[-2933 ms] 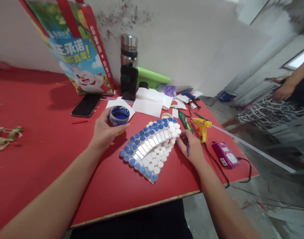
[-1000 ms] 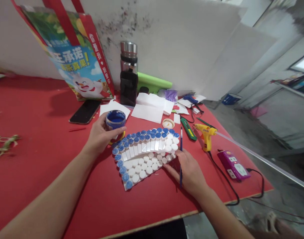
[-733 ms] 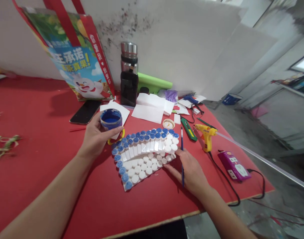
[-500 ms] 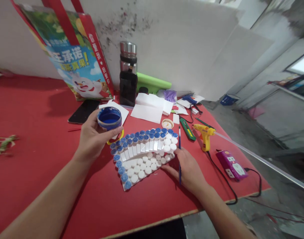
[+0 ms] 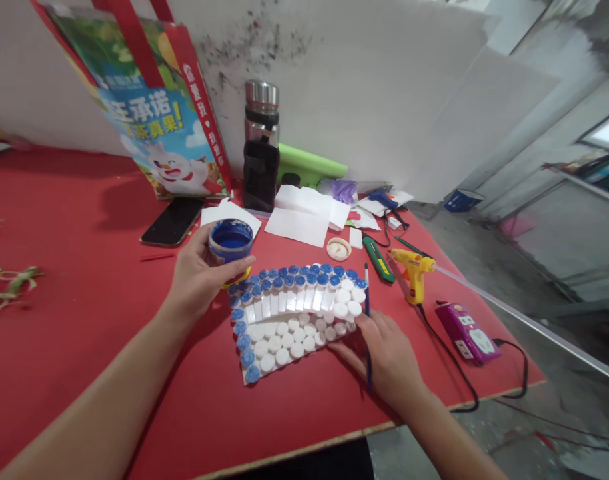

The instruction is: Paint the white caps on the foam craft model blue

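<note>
My left hand (image 5: 197,275) is wrapped round a small jar of blue paint (image 5: 230,241), held upright and without a lid. A yellow ring-shaped piece (image 5: 239,277) shows just under that hand, partly hidden. My right hand (image 5: 387,347) grips the right edge of a white craft board (image 5: 304,313), thumb and fingers on either side. A thin blue paintbrush (image 5: 368,333) is held in the same hand, bristles pointing away from me. Rows of small round discs cover the board, blue along the far and left edges, white elsewhere. A curved band of upright white strips crosses its middle.
Beyond the board lie a round lid (image 5: 339,249), a green utility knife (image 5: 378,260) and white paper (image 5: 302,217). A yellow glue gun (image 5: 414,270) and a purple power socket (image 5: 468,333) sit right. A phone (image 5: 172,221), bottle (image 5: 261,147) and bag (image 5: 169,140) stand or lie behind.
My left hand has carried the paint jar slightly right, closer over the board's far left corner. The board's right end has shifted a little right with my right hand. The view has moved slightly.
</note>
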Demonstrator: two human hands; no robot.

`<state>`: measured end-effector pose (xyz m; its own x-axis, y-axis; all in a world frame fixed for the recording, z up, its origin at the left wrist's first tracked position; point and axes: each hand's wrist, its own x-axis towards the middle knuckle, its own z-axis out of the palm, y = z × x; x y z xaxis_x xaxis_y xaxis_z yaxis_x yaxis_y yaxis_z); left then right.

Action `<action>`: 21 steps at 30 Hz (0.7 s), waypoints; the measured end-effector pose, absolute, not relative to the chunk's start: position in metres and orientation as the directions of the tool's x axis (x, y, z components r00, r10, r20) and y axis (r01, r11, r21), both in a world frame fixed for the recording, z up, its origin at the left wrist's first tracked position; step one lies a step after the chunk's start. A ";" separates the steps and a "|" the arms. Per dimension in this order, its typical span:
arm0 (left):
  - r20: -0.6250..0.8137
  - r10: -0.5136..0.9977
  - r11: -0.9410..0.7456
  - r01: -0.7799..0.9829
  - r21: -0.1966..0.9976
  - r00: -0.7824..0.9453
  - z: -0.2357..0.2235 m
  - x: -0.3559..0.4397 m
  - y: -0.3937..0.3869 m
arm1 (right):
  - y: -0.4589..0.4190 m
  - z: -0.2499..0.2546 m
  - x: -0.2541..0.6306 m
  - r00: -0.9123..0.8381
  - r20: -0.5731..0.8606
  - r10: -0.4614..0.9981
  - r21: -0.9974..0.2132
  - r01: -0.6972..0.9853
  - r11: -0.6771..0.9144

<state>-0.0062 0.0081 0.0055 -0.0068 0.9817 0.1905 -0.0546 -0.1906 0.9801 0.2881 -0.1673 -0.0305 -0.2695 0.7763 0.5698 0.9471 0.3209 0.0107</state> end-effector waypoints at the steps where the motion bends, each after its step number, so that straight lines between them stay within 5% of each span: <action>1: 0.186 0.983 -0.186 -0.054 0.981 -0.008 0.005 -0.005 0.008 | -0.171 -0.032 0.290 -0.260 0.576 0.775 0.003 0.949 0.315; 12: 0.181 0.978 -0.189 -0.073 0.979 -0.100 0.003 -0.019 0.022 | -0.158 -0.028 0.284 0.111 0.515 0.850 -0.508 0.838 0.198; 21: 0.211 0.974 -0.215 -0.039 0.976 -0.077 0.003 -0.014 0.018 | -0.126 -0.038 0.295 0.241 0.369 0.898 -0.778 0.609 0.156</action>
<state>-0.0137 0.0178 0.0033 -0.0770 0.9744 0.2113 -0.0393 -0.2147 0.9759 0.2951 -0.1261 -0.0378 0.2406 0.8979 0.3685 0.6085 0.1563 -0.7780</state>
